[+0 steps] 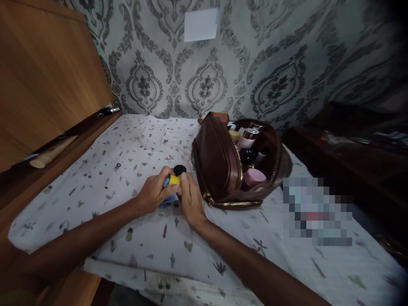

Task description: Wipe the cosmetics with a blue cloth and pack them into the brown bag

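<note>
Over the white patterned cloth, my left hand [155,191] and my right hand [191,199] are closed together around a small yellow container [174,180], which the fingers partly hide. A crumpled light-blue cloth [170,198] shows beneath it, between my hands. Just beyond my fingertips is a round black cap [179,169]; I cannot tell whether it belongs to the yellow container. Right of my hands stands a brown toiletry bag [219,157], unzipped, with several bottles inside and a pink lid [254,176] near its front.
The white patterned cloth [127,148] covers the surface. A wooden cabinet [51,72] rises at the left, with a beige tube [52,152] along its ledge. A blurred-out flat object [315,212] lies at the right. Patterned wallpaper [174,76] is behind, near a dark shelf [347,157].
</note>
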Demonstrator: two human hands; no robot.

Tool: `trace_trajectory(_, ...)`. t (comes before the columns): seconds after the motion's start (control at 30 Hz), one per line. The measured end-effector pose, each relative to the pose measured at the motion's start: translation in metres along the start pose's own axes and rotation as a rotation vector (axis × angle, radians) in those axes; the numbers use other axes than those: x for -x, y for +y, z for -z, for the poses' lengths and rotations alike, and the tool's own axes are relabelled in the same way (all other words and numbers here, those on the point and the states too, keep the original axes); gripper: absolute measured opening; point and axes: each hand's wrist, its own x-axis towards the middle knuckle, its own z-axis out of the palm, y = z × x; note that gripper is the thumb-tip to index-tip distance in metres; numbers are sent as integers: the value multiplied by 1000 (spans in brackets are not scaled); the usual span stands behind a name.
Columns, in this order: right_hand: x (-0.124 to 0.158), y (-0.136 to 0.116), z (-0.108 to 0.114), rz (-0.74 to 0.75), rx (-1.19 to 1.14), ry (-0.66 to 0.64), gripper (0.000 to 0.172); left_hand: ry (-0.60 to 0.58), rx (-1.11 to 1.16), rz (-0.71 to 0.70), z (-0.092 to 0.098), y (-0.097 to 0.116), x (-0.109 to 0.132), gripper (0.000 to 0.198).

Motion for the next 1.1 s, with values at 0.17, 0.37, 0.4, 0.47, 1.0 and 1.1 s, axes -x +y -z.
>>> trace_trajectory(0.17, -8, -5, 1, -133, -64, 78, 55, -22, -30, -34, 3, -6, -1, 48)
trace_trajectory(0.37, -13, -10, 3, -212, -210, 68, 63, -60, -95, -153, 7, -7, -2, 49)
trace_trajectory(0.4, -13, -9, 3, -207, -214, 76, 62, -58, -89, -151, 7, -7, -3, 47)
trace_trajectory(0.47, -13, -8, 2, -200, -212, 88, 58, -64, -67, -116, 6, -8, -3, 46)
trace_trajectory(1.0, -16, -11, 4, -187, -456, -4, 49, 18, 99, 136, 8, -11, -11, 41)
trace_trajectory(1.1, -18, -9, 6, -197, -418, 7, 50, 9, 118, 113, 9, -11, -10, 39)
